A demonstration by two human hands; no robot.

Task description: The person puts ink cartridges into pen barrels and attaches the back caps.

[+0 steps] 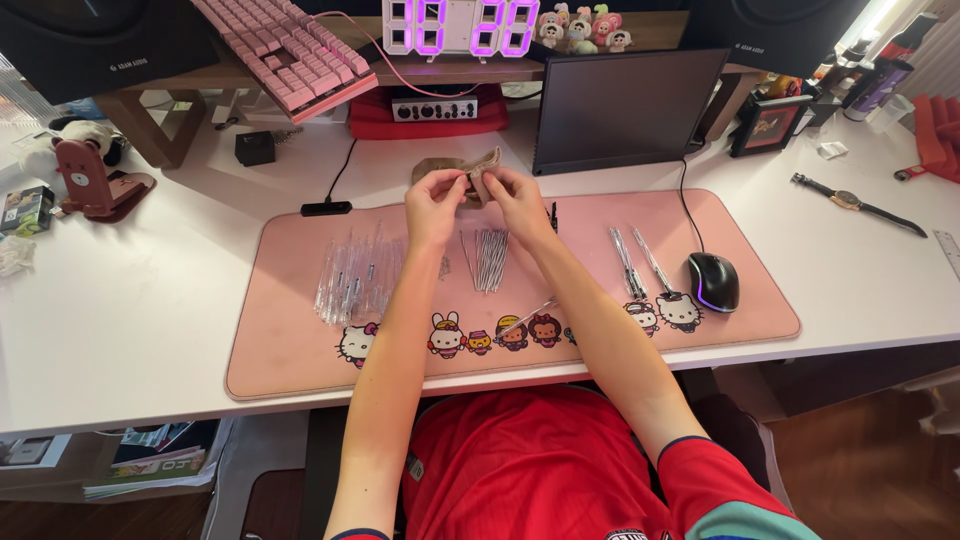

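The left hand point(434, 203) and right hand point(517, 198) meet fingertip to fingertip above the far edge of the pink desk mat point(290, 350), both pinched shut on one small thin piece too tiny to name, just in front of a crumpled brown pouch point(450, 166) lying on the white desk point(130, 300). Below the hands lies one bundle of thin metal rods point(489, 259), with one heap of clear plastic sleeves point(352, 275) to the left, too many to count. To the right lie two more clear sleeved pieces point(637, 264), then one black mouse point(712, 281); one dark portable screen point(625, 108) stands behind.
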